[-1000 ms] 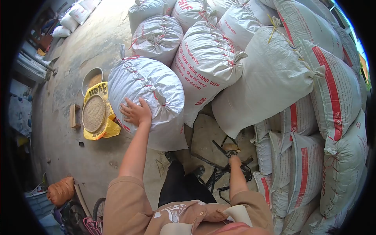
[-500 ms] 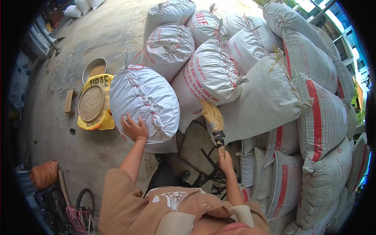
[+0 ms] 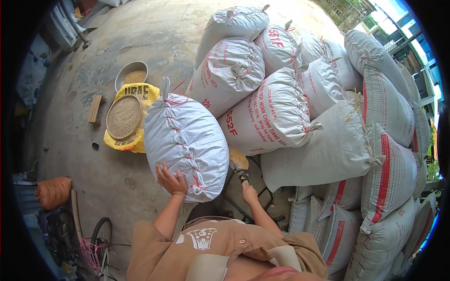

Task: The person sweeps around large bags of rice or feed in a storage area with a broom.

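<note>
A full white sack [image 3: 185,136], stitched along its top with red string, stands in front of me. My left hand [image 3: 171,180] lies on its near left side, fingers spread over the cloth. In my right hand [image 3: 250,193] is a short straw brush [image 3: 238,161], gripped by its handle with black binding. The brush head points away from me, close beside the sack's right side, and its far tip is partly hidden. Just beyond the brush sits a printed white sack [image 3: 272,112] marked 552F.
Stacked sacks [image 3: 393,173] rise at the right. At left are a round tray of grain [image 3: 123,117] on a yellow bag [image 3: 146,93], a metal basin [image 3: 146,70], a wooden block [image 3: 96,108] and a bicycle [image 3: 101,234]. A dark metal frame [image 3: 265,200] stands near my right hand.
The brush has moved left and nearer, from the printed sack to the right side of the red-stitched sack. My left hand remains on that sack. The whole view has shifted slightly.
</note>
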### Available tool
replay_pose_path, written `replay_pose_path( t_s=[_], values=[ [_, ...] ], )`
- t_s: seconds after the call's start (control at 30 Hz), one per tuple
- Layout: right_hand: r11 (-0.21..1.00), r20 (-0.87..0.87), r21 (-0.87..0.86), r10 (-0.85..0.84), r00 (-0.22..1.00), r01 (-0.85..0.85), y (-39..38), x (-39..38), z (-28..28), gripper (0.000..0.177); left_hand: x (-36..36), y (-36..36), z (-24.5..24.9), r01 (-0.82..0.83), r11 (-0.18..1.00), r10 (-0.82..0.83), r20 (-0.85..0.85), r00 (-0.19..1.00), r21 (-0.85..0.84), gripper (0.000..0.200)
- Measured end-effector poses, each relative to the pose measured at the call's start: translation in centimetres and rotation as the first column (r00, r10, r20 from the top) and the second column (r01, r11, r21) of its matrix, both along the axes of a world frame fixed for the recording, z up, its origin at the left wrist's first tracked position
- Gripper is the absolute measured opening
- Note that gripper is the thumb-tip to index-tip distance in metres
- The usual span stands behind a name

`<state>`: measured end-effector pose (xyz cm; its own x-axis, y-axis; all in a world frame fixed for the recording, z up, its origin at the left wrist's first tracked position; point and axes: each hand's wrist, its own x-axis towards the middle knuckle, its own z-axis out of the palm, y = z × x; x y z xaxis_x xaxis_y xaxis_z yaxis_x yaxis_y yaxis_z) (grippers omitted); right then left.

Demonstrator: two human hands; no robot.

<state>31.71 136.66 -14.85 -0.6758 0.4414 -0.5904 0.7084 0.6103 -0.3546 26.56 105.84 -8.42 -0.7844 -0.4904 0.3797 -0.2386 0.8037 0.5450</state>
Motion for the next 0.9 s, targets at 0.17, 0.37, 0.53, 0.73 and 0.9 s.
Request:
replay_pose_path(
  t_s=[0.17,0.37,0.53,0.73,0.9],
  values=[
    [0.999,0.175,-0.033,0.021,0.984,-0.015,2.1,0.3,-2.5,0.067,-0.8,0.7,0.7,0.023,1.0,-0.023,0.004,1.0,0.005,0.061],
    [0.924,-0.479,-0.38,-0.148,0.866,-0.052,1.3,-10.9,12.9,0.032,-1.6,1.6,1.0,0.028,1.0,-0.028,0.018,0.999,0.01,0.061],
    [0.489,-0.315,-0.871,-0.639,0.701,0.054,2.0,-21.1,12.3,0.033,-2.5,2.5,-0.1,0.052,0.999,-0.052,0.007,0.999,-0.001,0.06],
    [0.399,-0.086,-0.901,-0.553,0.829,0.173,-2.1,-26.3,-0.1,0.035,-0.6,0.0,-0.4,0.056,0.995,-0.057,0.003,0.998,0.085,0.063],
    [0.44,-0.269,-0.897,-0.612,0.744,0.037,-1.7,-28.8,-9.3,0.034,-0.1,-0.1,-2.8,0.009,0.986,-0.017,0.047,0.999,0.168,0.066]
  ],
)
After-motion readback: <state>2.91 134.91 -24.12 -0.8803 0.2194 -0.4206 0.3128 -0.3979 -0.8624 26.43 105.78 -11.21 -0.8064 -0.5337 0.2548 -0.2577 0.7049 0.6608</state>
